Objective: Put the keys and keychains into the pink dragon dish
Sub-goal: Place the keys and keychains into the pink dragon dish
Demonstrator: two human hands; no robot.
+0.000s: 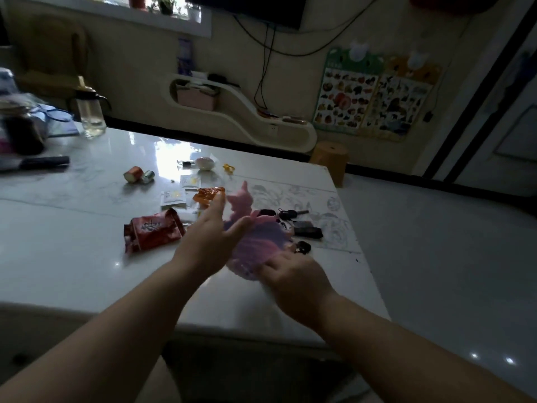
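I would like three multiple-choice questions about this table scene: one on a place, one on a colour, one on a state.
1. Where do the keys lie?
A. right of the dish
B. inside the dish
C. on the floor

2. What colour is the dish?
A. green
B. pink
C. white

3. What is the right hand doing?
A. resting flat, far from the dish
B. lifting the bottle
C. touching the dish's near edge

Answers:
1 A, the dark keys rest on the table beside the dish.
2 B, its body and dragon figure are pink.
3 C, its fingers meet the near rim; the left hand is at the other side.
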